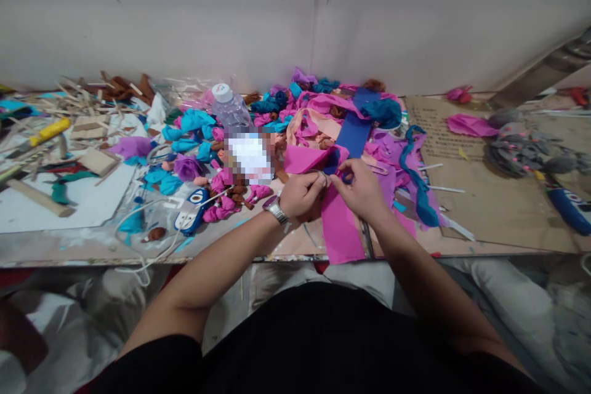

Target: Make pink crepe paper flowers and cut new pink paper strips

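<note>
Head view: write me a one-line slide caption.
Left hand and right hand close together at a pink strip, on a worktable crowded with colourful crumpled pieces.

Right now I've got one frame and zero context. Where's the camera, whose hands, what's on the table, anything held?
No machine here: just a person's two bare hands. The single picture comes from a camera on their head, looking forward and down. The left hand has a watch at its wrist; the right hand is beside it. Their fingertips come close together by a pink strip; what they pinch is too small to tell. On the table lie wood pieces at left, crumpled coloured scraps and a bottle in the middle, and cardboard at right.
</note>
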`<state>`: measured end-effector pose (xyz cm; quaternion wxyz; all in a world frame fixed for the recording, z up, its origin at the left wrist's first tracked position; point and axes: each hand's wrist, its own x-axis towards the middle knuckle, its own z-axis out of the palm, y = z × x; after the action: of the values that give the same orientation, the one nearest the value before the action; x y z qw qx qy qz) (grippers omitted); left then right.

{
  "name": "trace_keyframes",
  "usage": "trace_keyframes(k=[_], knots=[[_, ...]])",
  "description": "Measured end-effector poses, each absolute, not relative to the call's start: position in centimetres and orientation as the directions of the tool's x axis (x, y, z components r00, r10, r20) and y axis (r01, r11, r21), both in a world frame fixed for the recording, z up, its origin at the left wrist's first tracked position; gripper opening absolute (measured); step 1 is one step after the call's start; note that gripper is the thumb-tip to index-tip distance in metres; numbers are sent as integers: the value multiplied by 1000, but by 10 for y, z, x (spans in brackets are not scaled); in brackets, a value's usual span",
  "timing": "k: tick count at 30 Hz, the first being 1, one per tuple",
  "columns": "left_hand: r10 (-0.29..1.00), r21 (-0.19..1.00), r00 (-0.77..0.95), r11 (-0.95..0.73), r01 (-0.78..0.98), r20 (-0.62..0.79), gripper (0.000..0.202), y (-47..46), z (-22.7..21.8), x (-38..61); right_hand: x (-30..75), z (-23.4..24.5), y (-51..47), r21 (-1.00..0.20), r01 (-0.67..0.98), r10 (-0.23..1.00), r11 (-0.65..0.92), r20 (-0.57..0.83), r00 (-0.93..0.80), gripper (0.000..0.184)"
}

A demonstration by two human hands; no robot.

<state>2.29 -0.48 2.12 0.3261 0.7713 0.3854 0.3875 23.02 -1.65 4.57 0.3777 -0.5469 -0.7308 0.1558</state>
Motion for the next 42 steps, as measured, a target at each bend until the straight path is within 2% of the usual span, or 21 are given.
trace_keyframes(k=[4,11,17,21,24,26,30,33,39,42], knots=[[839,777,402,-513,364,366,54,-2,19,23,229,43,-9,-698,657,949,284,301,-91,13],[856,784,380,-491,380,351,52,-3,22,22,231,60,2,-671,650,927,356,339,-158,8],[859,788,394,-479,387,328,48,-4,21,23,243,72,29,-644,704,936,299,341,-86,17],[852,765,408,-492,415,327,47,-4,23,23,245,66,43,-596,704,889,386,444,-111,31],[850,730,400,-509,456,342,41,-3,22,23,243,55,46,-584,688,870,431,472,-143,26],[858,707,377,-505,494,349,34,-3,21,23,243,48,45,-638,650,890,414,432,-144,26],[876,675,347,-481,559,336,24,0,18,24,250,39,40,-742,535,907,404,402,-128,53],[870,678,343,-491,546,354,22,2,18,24,254,37,35,-771,440,887,461,403,-224,59],[862,674,331,-506,538,384,43,4,13,22,250,31,28,-811,304,844,499,375,-384,58],[852,650,365,-523,552,376,44,5,9,22,247,26,25,-820,286,824,496,340,-454,56]])
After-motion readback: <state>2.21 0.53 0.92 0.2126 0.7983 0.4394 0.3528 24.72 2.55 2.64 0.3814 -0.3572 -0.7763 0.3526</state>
